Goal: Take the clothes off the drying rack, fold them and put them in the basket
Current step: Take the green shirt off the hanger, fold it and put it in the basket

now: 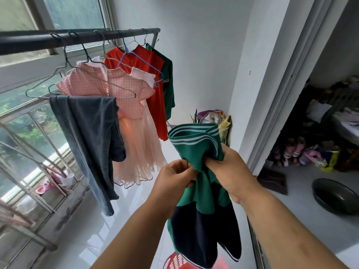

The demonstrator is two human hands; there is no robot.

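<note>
I hold a green and navy shirt [202, 191] with a white-striped collar up in front of me. My left hand [173, 177] pinches it just below the collar, and my right hand [227, 171] grips the bunched fabric beside it. The shirt hangs down over a red plastic basket [174, 261] at the bottom edge. On the dark rack bar [58, 38] to the left hang grey jeans [91, 136], a pink checked dress [132, 113], a red garment [153, 84] and a green shirt [168, 82], all on wire hangers.
Windows with metal bars run along the left. A white wall corner with bags [215, 121] stands behind the shirt. At the right, a doorway opens on shoes, clutter and a dark basin [334, 197] on the floor. The floor is glossy white tile.
</note>
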